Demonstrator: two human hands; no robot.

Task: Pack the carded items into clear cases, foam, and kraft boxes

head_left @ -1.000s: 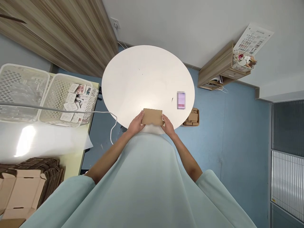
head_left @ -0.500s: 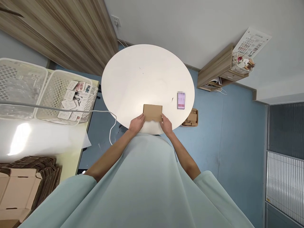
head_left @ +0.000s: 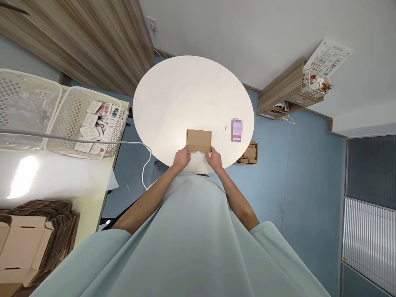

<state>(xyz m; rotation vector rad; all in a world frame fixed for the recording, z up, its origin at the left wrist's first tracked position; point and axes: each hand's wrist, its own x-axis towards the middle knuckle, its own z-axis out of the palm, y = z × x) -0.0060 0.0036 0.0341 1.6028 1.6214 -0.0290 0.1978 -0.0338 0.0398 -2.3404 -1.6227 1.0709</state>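
A small brown cardboard box lies near the front edge of the round white table. Its lid looks closed, with a wavy edge facing me. My left hand grips the box's near left corner. At the near right corner, my right hand has its fingers closed on the cardboard. Both thumbs rest by the near edge. What is inside the box is hidden.
A phone lies at the table's right. Below that edge, a carton of folded cardboard sits on the floor. To the left, plastic baskets and stacked flat boxes occupy a side table. A white cable reaches the round table's left edge.
The box has shifted slightly away from me. Both hands have slid from its sides to its near corners, a little closer together.
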